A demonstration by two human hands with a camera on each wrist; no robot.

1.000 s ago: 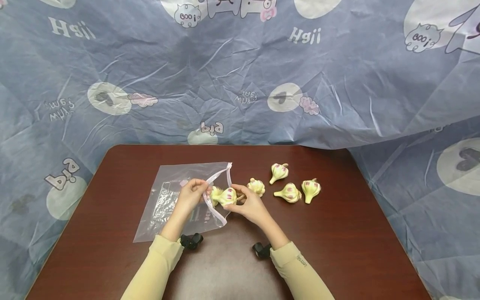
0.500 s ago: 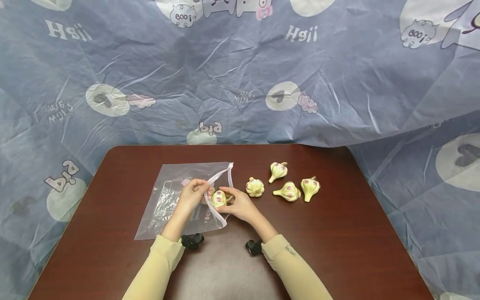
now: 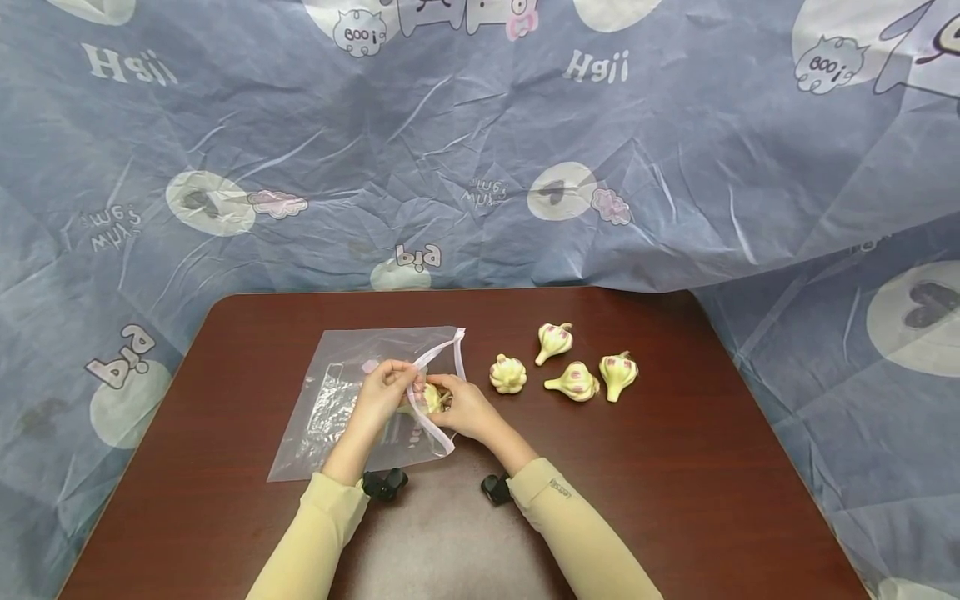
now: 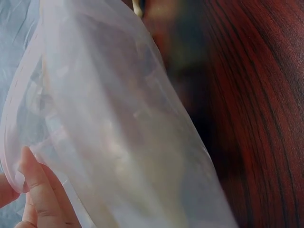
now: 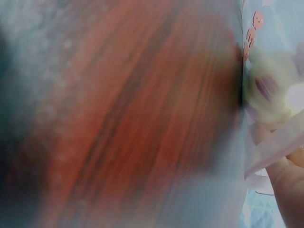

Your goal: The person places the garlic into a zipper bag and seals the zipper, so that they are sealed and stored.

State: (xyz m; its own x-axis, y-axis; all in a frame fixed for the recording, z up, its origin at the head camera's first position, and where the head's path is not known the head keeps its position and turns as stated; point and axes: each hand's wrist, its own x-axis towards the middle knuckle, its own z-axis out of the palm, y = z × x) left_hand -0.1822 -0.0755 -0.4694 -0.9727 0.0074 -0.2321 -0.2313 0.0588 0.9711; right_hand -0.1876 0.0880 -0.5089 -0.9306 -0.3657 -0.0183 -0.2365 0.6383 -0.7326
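Note:
A clear zip bag (image 3: 330,417) lies on the table with its pink-white zip edge parted toward the right. My left hand (image 3: 384,390) pinches the near-left part of that edge; in the left wrist view the fingers (image 4: 42,190) grip the rim. Inside the mouth, my right hand (image 3: 465,408) holds a garlic bulb (image 3: 432,398) between thumb and fingers. Through the film in the right wrist view the bulb (image 5: 270,88) shows pale with a purple mark. Part of it is hidden by the bag's edge and the fingers.
To the right of the bag lie several more garlic bulbs: one bulb (image 3: 508,374) nearest the bag, others (image 3: 555,342) farther right. The dark brown table (image 3: 675,467) ends at a hanging blue patterned cloth (image 3: 480,150) behind.
My right hand has moved left, carrying the garlic bulb from the bag's opening to inside it. My left hand keeps its pinch on the edge with little movement.

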